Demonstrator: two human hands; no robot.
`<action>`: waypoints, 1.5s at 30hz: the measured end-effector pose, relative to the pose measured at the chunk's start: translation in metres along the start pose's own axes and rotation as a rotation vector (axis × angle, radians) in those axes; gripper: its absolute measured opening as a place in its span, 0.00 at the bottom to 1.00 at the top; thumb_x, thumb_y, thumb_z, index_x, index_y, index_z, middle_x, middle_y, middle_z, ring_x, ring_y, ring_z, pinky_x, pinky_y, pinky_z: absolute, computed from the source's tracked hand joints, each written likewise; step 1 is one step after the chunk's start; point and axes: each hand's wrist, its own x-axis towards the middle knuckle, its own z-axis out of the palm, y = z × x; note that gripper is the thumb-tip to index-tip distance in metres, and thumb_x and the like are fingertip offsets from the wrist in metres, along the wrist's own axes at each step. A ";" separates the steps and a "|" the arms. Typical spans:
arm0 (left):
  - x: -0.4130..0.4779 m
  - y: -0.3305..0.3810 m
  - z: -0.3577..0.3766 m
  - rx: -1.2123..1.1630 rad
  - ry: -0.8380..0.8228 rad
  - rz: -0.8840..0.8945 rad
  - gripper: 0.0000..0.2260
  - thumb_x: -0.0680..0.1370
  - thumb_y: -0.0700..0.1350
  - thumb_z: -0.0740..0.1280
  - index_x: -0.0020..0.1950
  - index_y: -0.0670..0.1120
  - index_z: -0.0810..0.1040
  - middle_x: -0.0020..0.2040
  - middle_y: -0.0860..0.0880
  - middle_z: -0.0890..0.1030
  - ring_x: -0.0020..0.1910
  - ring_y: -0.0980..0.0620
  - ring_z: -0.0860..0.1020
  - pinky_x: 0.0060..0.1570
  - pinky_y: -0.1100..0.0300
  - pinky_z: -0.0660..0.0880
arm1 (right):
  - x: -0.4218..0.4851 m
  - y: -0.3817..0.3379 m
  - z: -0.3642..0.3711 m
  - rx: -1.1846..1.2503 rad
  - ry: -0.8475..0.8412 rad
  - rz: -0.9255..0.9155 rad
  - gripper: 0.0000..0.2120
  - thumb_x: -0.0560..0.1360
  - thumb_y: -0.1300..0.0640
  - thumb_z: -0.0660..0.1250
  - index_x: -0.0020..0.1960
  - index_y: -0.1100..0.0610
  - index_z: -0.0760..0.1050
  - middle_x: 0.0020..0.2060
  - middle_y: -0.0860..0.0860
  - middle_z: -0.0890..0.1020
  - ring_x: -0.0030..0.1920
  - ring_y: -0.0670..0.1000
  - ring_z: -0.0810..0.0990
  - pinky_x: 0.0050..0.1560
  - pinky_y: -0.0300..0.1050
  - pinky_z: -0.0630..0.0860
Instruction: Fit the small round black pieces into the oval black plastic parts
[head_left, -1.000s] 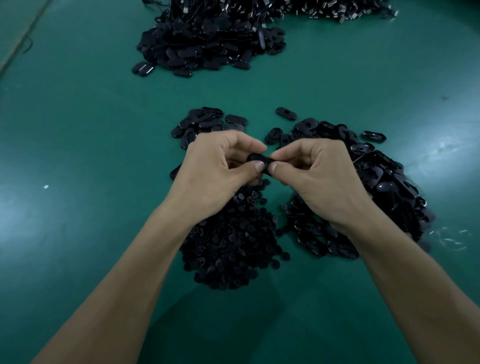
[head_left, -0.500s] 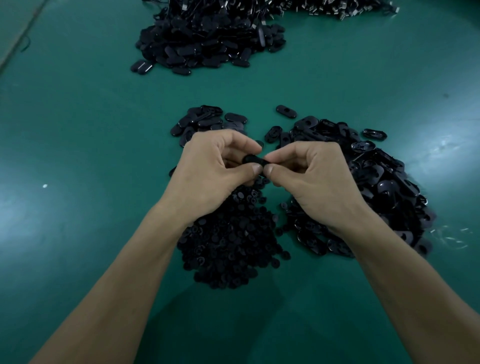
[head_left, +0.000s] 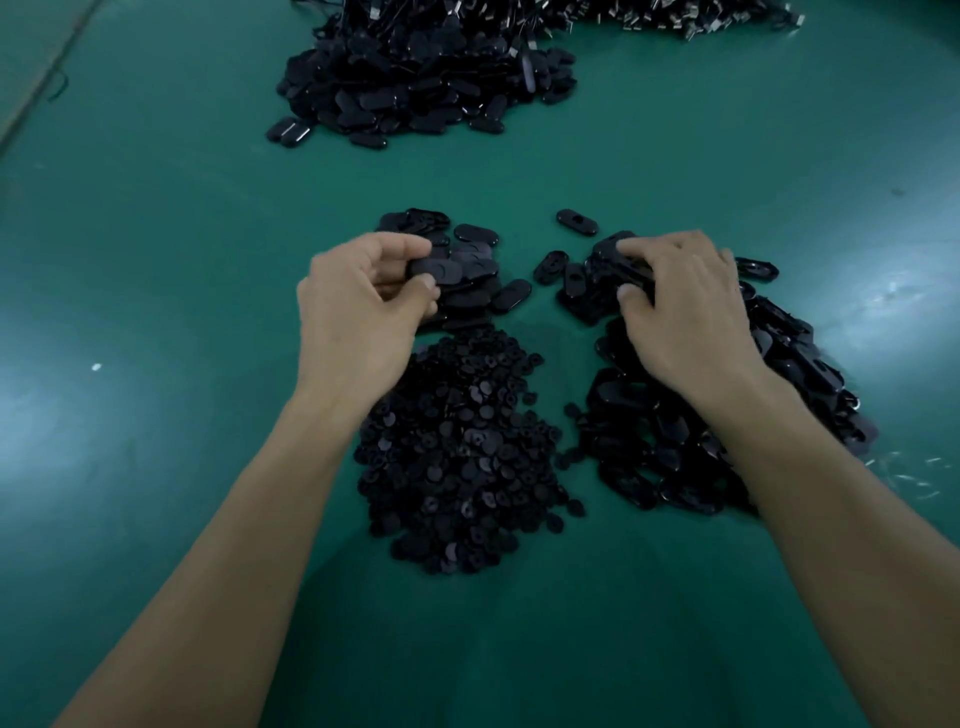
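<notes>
- My left hand (head_left: 358, 312) has its grip pinched on an oval part (head_left: 436, 270) just beyond the round-piece heap (head_left: 457, 457); a careless drop could bury it there
- My right hand (head_left: 680, 312) presses its grip among the ovals (head_left: 613, 249) right of that heap; whether it grasps one, I cannot tell; it may drag out two

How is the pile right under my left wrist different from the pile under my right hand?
The pile near the left hand, the round-piece heap, holds small round pieces; the oval-part heap under the right hand holds larger, elongated parts. The round pieces look matte, the ovals glossier. Both are black and lie loose on the green table.
</notes>
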 end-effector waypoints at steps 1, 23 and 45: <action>0.001 -0.002 0.001 0.038 -0.001 0.006 0.12 0.78 0.37 0.71 0.59 0.50 0.83 0.44 0.59 0.84 0.39 0.60 0.85 0.47 0.67 0.81 | 0.005 0.001 0.000 -0.047 -0.025 -0.001 0.19 0.83 0.58 0.60 0.73 0.55 0.72 0.69 0.56 0.74 0.71 0.59 0.67 0.73 0.52 0.60; -0.006 0.008 0.003 0.052 -0.137 0.083 0.11 0.79 0.40 0.71 0.50 0.58 0.82 0.49 0.58 0.83 0.49 0.64 0.80 0.53 0.66 0.78 | 0.009 0.003 0.003 0.257 0.022 0.096 0.18 0.74 0.55 0.77 0.63 0.54 0.80 0.48 0.49 0.80 0.50 0.49 0.80 0.55 0.44 0.77; -0.009 0.012 0.006 -0.037 -0.240 -0.003 0.05 0.79 0.42 0.72 0.47 0.52 0.84 0.42 0.55 0.86 0.41 0.56 0.84 0.46 0.58 0.83 | -0.009 0.007 -0.009 0.398 0.212 0.043 0.08 0.77 0.56 0.73 0.56 0.55 0.83 0.40 0.44 0.82 0.34 0.39 0.83 0.44 0.31 0.80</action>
